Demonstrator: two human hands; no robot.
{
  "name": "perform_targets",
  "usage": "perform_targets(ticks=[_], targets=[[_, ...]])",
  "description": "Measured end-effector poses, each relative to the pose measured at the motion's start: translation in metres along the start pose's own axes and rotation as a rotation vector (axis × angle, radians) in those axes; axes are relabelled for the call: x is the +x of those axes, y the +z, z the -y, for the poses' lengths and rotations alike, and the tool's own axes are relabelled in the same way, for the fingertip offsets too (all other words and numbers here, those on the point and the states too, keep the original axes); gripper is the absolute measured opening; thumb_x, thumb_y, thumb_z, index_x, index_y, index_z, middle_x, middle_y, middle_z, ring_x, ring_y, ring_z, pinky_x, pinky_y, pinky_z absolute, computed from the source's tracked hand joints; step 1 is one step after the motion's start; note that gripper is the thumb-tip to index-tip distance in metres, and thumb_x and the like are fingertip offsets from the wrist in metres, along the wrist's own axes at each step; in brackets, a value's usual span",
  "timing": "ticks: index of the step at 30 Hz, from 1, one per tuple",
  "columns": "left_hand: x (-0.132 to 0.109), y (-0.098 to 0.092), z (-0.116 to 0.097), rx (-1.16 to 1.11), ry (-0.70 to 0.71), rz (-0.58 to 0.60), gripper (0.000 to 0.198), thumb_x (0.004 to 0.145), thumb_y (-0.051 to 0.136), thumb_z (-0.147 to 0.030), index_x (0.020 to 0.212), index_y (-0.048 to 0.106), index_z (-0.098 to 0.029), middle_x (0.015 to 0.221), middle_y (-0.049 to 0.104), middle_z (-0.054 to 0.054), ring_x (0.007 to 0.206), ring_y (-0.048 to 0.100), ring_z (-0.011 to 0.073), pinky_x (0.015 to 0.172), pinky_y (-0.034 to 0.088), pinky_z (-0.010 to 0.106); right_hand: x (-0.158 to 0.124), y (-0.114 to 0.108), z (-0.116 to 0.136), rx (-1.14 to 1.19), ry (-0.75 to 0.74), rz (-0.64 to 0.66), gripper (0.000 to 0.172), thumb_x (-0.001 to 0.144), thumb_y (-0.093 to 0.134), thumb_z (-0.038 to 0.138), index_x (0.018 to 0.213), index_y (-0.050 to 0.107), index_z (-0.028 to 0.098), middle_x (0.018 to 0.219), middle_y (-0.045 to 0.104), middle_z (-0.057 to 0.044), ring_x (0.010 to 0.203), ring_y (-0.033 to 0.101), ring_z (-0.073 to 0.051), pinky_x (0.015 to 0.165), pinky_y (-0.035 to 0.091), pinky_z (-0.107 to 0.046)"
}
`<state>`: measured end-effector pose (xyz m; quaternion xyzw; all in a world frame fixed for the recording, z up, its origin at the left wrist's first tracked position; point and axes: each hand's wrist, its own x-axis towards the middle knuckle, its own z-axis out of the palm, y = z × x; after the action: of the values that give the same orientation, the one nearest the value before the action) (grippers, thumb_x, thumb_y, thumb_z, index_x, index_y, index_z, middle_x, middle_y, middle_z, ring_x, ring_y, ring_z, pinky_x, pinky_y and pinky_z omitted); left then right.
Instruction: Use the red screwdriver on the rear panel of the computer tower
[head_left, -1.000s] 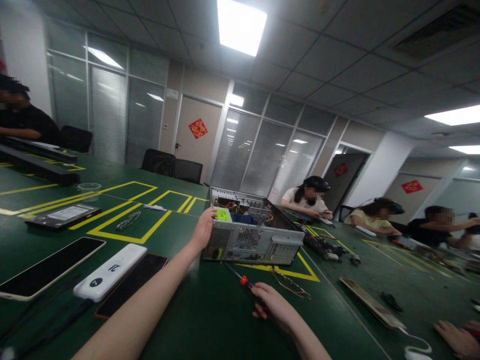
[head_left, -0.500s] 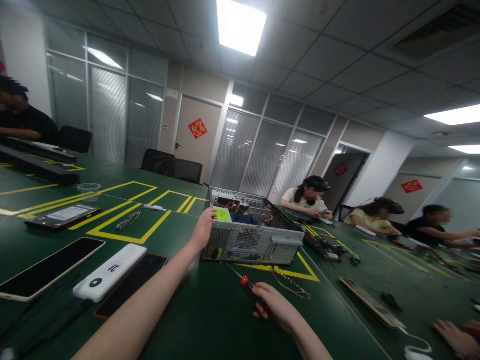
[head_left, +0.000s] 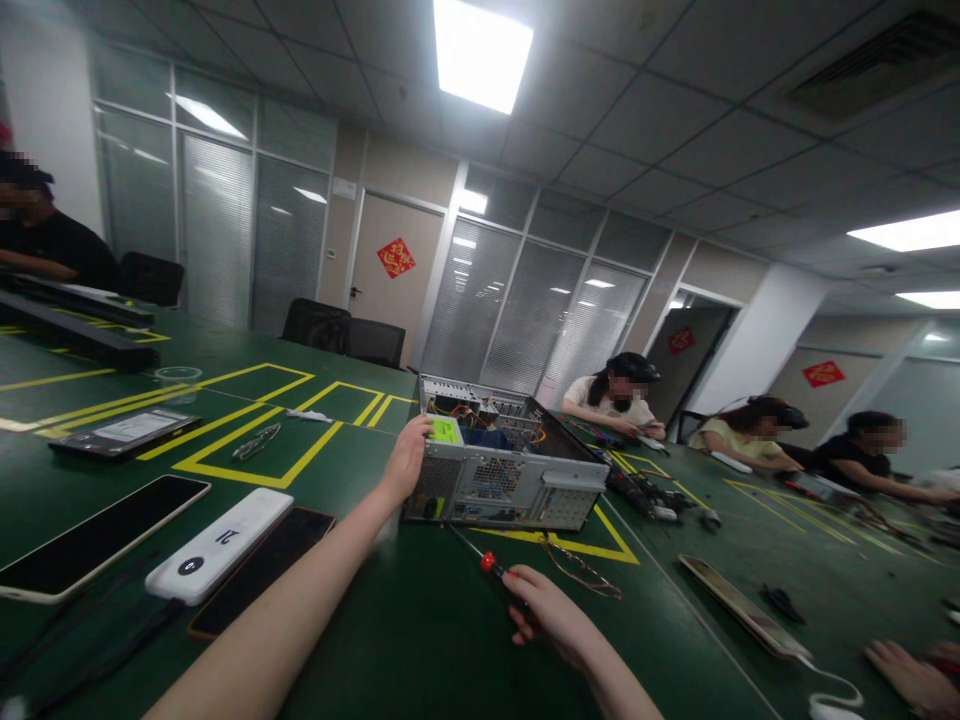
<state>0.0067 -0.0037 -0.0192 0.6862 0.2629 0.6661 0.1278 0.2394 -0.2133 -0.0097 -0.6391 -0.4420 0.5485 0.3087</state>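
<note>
An open metal computer case [head_left: 517,490] lies on its side on the green table, wires and boards showing inside. My left hand [head_left: 407,460] grips its near left corner, beside a part with a bright green label [head_left: 445,430]; some fingertips are hidden. Closed around the handle of a red and black screwdriver [head_left: 488,562] is my right hand [head_left: 544,610]. The screwdriver's thin shaft points up and left, and its tip is at the lower edge of the case's rear panel. Whether the tip touches a screw I cannot tell.
Left of my arm lie a hard drive [head_left: 127,432], a phone [head_left: 105,535], a white power bank [head_left: 221,545] and a dark phone [head_left: 259,570]. Loose wires [head_left: 581,568] and another phone [head_left: 742,605] are to the right. Another person's hand [head_left: 911,675] shows at lower right.
My right hand and the screwdriver have shifted very slightly. My left hand stays on the case, which has not moved.
</note>
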Motion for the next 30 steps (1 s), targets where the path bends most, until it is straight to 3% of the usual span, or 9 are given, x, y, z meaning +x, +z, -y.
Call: perform_targets(ticks=[4, 7, 9, 12, 16, 20, 23, 27, 30], targets=[[0.000, 0.000, -0.001, -0.001, 0.000, 0.002, 0.048, 0.104, 0.027, -0.052, 0.105, 0.064, -0.022, 0.128, 0.067, 0.010, 0.135, 0.054, 0.0247, 0.119, 0.040, 0.048, -0.003, 0.000, -0.002, 0.261, 0.160, 0.123, 0.027, 0.097, 0.045, 0.044, 0.091, 0.053, 0.019, 0.058, 0.053, 0.005, 0.039, 0.030, -0.004, 0.041, 0.018, -0.016], [0.000, 0.000, 0.000, 0.004, -0.008, 0.005, 0.048, 0.104, 0.026, -0.052, 0.105, 0.064, -0.022, 0.128, 0.067, 0.010, 0.136, 0.053, 0.0245, 0.119, 0.039, 0.048, 0.000, 0.002, -0.010, 0.435, 0.156, 0.344, 0.019, 0.086, 0.058, 0.034, 0.096, 0.052, 0.019, 0.075, 0.064, -0.001, 0.048, 0.052, -0.007, 0.048, 0.030, -0.018], [0.000, -0.001, 0.000, 0.003, -0.012, 0.008, 0.049, 0.104, 0.026, -0.052, 0.105, 0.064, -0.022, 0.128, 0.066, 0.010, 0.136, 0.053, 0.0246, 0.120, 0.039, 0.048, 0.004, 0.005, -0.018, 0.470, 0.124, 0.508, 0.036, 0.073, 0.070, 0.024, 0.103, 0.051, 0.022, 0.090, 0.070, -0.003, 0.064, 0.066, -0.013, 0.057, 0.039, -0.022], [0.000, -0.001, 0.000, -0.001, -0.011, 0.007, 0.048, 0.104, 0.026, -0.053, 0.105, 0.064, -0.022, 0.128, 0.067, 0.011, 0.136, 0.053, 0.0251, 0.119, 0.039, 0.049, 0.011, 0.013, -0.028, 0.422, 0.102, 0.620, 0.053, 0.067, 0.081, 0.020, 0.111, 0.052, 0.022, 0.101, 0.072, -0.004, 0.082, 0.073, -0.018, 0.071, 0.046, -0.028], [0.000, -0.001, -0.001, 0.005, 0.001, 0.005, 0.050, 0.104, 0.025, -0.053, 0.105, 0.064, -0.022, 0.128, 0.067, 0.011, 0.134, 0.054, 0.0250, 0.118, 0.041, 0.049, 0.017, 0.026, -0.037, 0.452, 0.103, 0.567, 0.051, 0.067, 0.088, 0.024, 0.108, 0.061, 0.014, 0.096, 0.073, -0.009, 0.084, 0.072, -0.019, 0.077, 0.048, -0.030], [0.001, 0.000, -0.001, 0.009, 0.004, 0.002, 0.051, 0.104, 0.025, -0.054, 0.104, 0.064, -0.022, 0.127, 0.067, 0.011, 0.133, 0.055, 0.0248, 0.118, 0.041, 0.048, 0.023, 0.033, -0.041, 0.590, 0.158, 0.427, 0.030, 0.074, 0.083, 0.030, 0.090, 0.062, 0.017, 0.077, 0.068, 0.000, 0.066, 0.065, -0.010, 0.063, 0.044, -0.021], [0.001, 0.000, -0.001, 0.001, 0.022, -0.004, 0.051, 0.104, 0.025, -0.053, 0.105, 0.064, -0.021, 0.126, 0.067, 0.012, 0.132, 0.056, 0.0243, 0.118, 0.041, 0.048, 0.025, 0.033, -0.041, 0.620, 0.212, 0.435, 0.021, 0.081, 0.075, 0.034, 0.085, 0.061, 0.018, 0.079, 0.068, -0.001, 0.058, 0.058, -0.007, 0.049, 0.034, -0.014], [0.000, -0.001, -0.001, 0.006, 0.030, 0.003, 0.050, 0.104, 0.025, -0.052, 0.107, 0.064, -0.021, 0.128, 0.066, 0.011, 0.134, 0.055, 0.0245, 0.118, 0.041, 0.049, 0.021, 0.032, -0.037, 0.654, 0.316, 0.464, 0.018, 0.086, 0.071, 0.032, 0.093, 0.062, 0.018, 0.077, 0.066, -0.001, 0.043, 0.037, -0.001, 0.041, 0.013, -0.010], [0.000, -0.001, 0.000, 0.017, 0.026, 0.004, 0.049, 0.105, 0.025, -0.051, 0.108, 0.064, -0.021, 0.128, 0.066, 0.011, 0.135, 0.054, 0.0246, 0.118, 0.041, 0.049, 0.014, 0.034, -0.032, 0.688, 0.280, 0.514, 0.031, 0.084, 0.073, 0.038, 0.105, 0.062, 0.018, 0.077, 0.065, -0.001, 0.048, 0.047, -0.004, 0.044, 0.019, -0.012]])
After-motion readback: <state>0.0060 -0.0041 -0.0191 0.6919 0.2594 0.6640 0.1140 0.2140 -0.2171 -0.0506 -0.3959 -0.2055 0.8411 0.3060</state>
